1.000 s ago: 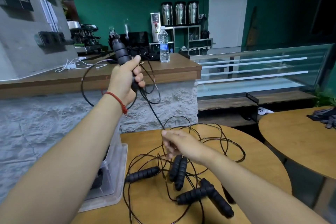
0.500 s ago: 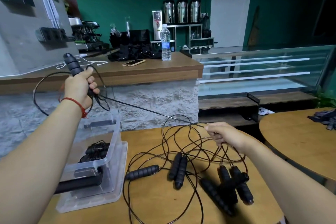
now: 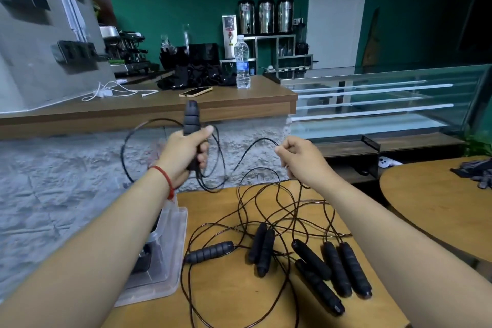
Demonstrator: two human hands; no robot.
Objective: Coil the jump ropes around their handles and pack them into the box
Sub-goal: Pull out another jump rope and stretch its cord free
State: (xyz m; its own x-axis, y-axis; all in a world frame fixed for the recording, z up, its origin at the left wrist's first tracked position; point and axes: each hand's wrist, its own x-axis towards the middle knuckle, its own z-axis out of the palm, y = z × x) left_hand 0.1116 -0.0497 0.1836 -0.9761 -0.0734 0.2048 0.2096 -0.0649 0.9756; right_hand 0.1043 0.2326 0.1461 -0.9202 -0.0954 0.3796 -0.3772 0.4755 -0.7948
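Note:
My left hand (image 3: 183, 152) grips a black ribbed jump-rope handle (image 3: 191, 118) upright above the table's far edge, with loops of thin black rope (image 3: 127, 146) hanging round it. My right hand (image 3: 303, 160) pinches the same rope (image 3: 250, 149) a short way to the right, and the rope sags between the hands. Several more black handles (image 3: 330, 269) lie on the round wooden table (image 3: 229, 298) in a tangle of rope. A clear plastic box (image 3: 162, 255) stands at the table's left edge, mostly hidden by my left forearm.
A stone-faced counter with a wooden top (image 3: 149, 112) runs behind the table, carrying a phone (image 3: 195, 91), a water bottle (image 3: 242, 62) and white cables (image 3: 111, 92). A second round table (image 3: 436, 202) stands to the right. A glass display case (image 3: 372, 104) lies beyond.
My left hand has swung the handle from the far left back to the centre. My right hand has risen from the table with the rope, which has gone from taut to slack.

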